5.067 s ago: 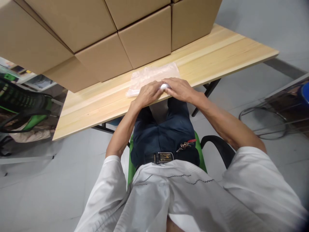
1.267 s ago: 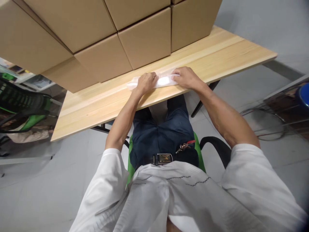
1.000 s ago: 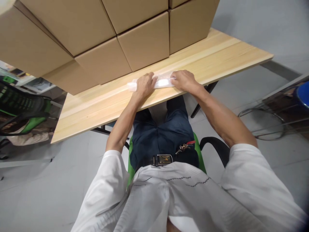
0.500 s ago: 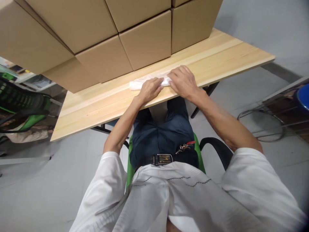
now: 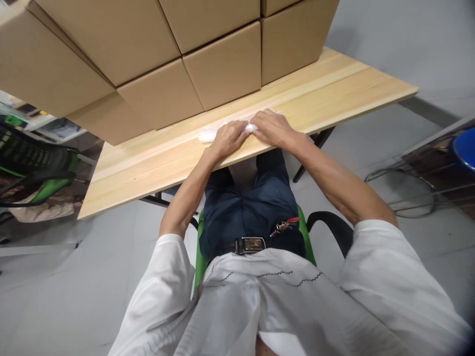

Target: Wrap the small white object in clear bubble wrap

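Observation:
A thin white plastic-like roll (image 5: 208,134) lies along the front part of the wooden table (image 5: 122,184), partly covered by both hands. My left hand (image 5: 229,138) rests on it with the fingers curled round it. Close beside, my right hand (image 5: 272,128) grips the same roll, its fingertips almost touching the left ones. Between the two hands a short white piece of the roll shows. The palms and much of the roll are hidden.
Stacked cardboard boxes (image 5: 222,69) stand along the back of the table. A black and green chair (image 5: 48,168) is at the left. A blue round object (image 5: 464,150) and loose cables (image 5: 404,193) are at the right.
My right hand has shifted slightly left and down, closer to my left hand. Less of the roll shows between them, and a bit of white now shows beyond the right hand.

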`<state>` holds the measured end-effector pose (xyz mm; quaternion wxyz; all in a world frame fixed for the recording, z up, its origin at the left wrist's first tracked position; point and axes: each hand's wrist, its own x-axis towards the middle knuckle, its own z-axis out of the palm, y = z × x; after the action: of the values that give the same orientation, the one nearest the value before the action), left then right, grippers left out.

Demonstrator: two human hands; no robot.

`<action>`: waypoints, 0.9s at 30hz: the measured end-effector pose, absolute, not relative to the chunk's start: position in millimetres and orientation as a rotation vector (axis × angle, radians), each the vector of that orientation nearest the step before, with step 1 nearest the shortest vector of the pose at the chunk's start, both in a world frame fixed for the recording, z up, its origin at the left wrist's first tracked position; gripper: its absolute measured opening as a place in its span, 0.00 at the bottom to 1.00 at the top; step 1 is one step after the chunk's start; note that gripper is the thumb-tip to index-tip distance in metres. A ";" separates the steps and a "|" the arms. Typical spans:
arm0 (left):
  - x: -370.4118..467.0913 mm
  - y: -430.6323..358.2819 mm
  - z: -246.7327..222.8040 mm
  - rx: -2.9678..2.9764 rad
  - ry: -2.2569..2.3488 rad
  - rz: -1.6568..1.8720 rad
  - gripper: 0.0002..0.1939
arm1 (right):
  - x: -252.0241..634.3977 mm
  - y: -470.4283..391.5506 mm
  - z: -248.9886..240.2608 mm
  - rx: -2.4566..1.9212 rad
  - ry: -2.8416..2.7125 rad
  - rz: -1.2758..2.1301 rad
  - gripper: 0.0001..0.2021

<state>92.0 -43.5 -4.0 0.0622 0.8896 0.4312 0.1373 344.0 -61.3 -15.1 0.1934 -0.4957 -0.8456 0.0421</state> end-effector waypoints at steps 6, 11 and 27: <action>86.5 -40.3 3.5 2.653 1.342 0.476 0.31 | 355.5 -40.5 -4.0 -1.320 -2.388 0.308 0.27; 79.8 -22.7 5.2 2.626 1.396 0.495 0.33 | 358.1 -31.4 -1.1 -1.325 -2.370 0.387 0.32; 58.3 -10.9 -0.4 2.645 1.564 0.614 0.26 | 341.1 -47.5 -18.3 -1.532 -2.290 0.148 0.35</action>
<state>58.3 -10.9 -0.4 0.0043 0.8441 0.4991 0.1959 341.1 -47.5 -18.3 0.1900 -0.5450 -0.8149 0.0525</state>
